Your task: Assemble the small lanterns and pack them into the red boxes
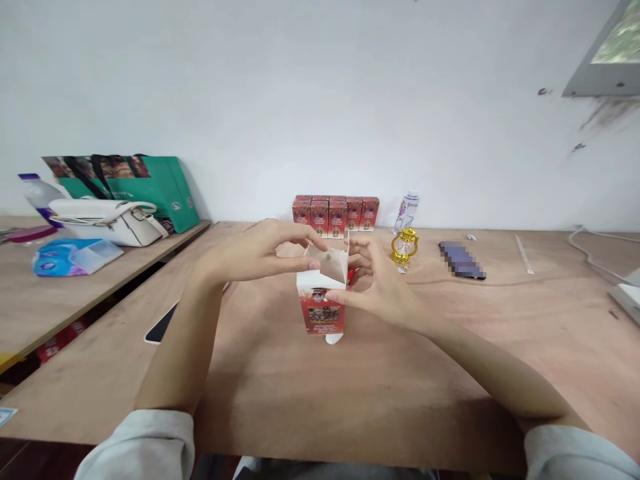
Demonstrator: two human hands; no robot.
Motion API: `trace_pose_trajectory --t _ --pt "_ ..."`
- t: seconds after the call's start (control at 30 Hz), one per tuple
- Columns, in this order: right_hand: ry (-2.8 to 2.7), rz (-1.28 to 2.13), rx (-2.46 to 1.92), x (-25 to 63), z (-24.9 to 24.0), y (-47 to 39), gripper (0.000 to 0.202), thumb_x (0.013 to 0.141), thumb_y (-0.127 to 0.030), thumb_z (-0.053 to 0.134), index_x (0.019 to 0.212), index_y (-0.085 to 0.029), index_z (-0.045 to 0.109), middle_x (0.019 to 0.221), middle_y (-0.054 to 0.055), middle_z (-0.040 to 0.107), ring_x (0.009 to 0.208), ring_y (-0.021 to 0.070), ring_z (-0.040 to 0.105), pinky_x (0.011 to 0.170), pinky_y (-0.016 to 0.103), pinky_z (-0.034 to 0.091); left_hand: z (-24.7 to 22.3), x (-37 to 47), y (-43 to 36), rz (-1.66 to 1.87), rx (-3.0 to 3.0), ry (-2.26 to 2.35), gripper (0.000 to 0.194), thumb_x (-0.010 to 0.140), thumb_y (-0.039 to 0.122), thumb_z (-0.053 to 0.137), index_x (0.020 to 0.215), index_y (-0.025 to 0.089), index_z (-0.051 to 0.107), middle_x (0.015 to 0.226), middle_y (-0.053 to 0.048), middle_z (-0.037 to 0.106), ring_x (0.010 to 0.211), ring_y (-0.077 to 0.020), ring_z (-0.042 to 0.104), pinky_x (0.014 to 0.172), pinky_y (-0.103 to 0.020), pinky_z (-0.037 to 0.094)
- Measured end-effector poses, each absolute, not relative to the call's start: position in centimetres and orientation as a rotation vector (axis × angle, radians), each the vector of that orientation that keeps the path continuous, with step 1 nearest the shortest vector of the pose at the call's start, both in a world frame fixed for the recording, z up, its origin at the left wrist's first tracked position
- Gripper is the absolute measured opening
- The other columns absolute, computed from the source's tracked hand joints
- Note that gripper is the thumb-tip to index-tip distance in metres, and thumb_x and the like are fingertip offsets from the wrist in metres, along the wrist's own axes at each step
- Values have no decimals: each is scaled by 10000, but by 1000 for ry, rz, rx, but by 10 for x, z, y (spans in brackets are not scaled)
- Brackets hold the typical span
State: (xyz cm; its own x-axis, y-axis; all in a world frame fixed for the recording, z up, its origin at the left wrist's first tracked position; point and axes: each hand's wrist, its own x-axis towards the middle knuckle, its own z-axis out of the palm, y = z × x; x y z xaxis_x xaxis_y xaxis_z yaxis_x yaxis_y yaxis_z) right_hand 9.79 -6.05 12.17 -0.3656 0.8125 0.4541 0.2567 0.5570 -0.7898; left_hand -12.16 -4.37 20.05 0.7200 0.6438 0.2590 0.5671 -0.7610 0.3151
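A red printed carton (pixel 323 315) is held upright over the middle of the table, its white top flaps raised and a white flap sticking out at its bottom. My left hand (pixel 267 252) pinches the carton's upper left edge between thumb and fingers. Around the right side, my right hand (pixel 377 283) grips with the thumb on the front face and the fingers behind. A small golden lantern (pixel 404 247) stands on the table beyond my right hand. Several small red boxes (pixel 336 215) stand in rows against the wall.
A clear bottle (pixel 407 211) and a dark phone (pixel 462 260) are at the back right. Another phone (pixel 163 327) lies by my left forearm. On the left table are a green bag (pixel 165 190), a white handbag (pixel 110 223) and a blue packet (pixel 73 257). A white cable (pixel 595 257) runs at right.
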Motion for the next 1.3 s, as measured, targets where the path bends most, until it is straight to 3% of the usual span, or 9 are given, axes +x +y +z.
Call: trace_pose_trajectory --t 0.13,0.33,0.5,0.67,0.77,0.87,1.0,1.3 --pt "-1884 773 -859 98 124 -64 676 673 -388 788 1183 -238 371 1148 96 641 975 241 686 749 397 593 199 -118 -43 534 2730 1012 408 891 470 525 1201 228 632 989 -23 706 774 -126 603 684 -207 443" --pt "-1931 632 -749 100 121 -68 660 691 -405 784 1182 -246 373 1259 113 572 992 238 679 733 379 596 199 -115 -44 564 2698 903 424 877 435 554 1261 258 593 1096 -36 698 913 -171 635 792 -255 480" --pt "-1909 544 -721 103 122 -66 705 667 -450 803 1186 -255 367 1241 103 578 981 244 686 753 392 593 199 -113 -47 715 2617 647 248 870 415 573 982 214 666 1186 -79 660 1103 -215 604 946 -334 475" --pt "-1902 540 -780 105 121 -61 803 689 -438 790 1300 -268 298 1161 87 627 986 239 674 756 387 591 196 -111 -47 947 2656 881 264 898 351 481 746 184 616 1149 -71 661 1061 -208 606 932 -350 476" --pt "-1950 450 -782 105 119 -61 776 722 -399 765 1319 -279 285 1143 69 634 973 226 674 757 377 581 193 -113 -45 851 2670 1074 242 876 339 495 792 178 656 1014 -48 696 940 -190 632 845 -314 491" --pt "-2030 342 -819 103 119 -62 646 731 -380 755 1250 -268 386 1073 45 653 883 210 683 694 351 568 193 -118 -44 623 2646 1138 235 852 368 535 872 204 702 919 -11 714 829 -160 640 770 -269 492" --pt "-2062 247 -841 101 120 -64 456 747 -396 742 1112 -254 507 985 32 671 782 182 657 617 319 537 199 -125 -49 563 2627 1165 288 816 431 594 996 241 715 1014 -9 719 895 -172 647 766 -248 494" --pt "-2078 93 -646 101 118 -63 291 793 -382 705 1005 -243 563 1082 72 665 879 200 655 671 328 553 201 -132 -56 431 2773 1138 352 781 460 627 1071 269 680 1003 -4 706 911 -190 641 830 -271 478"
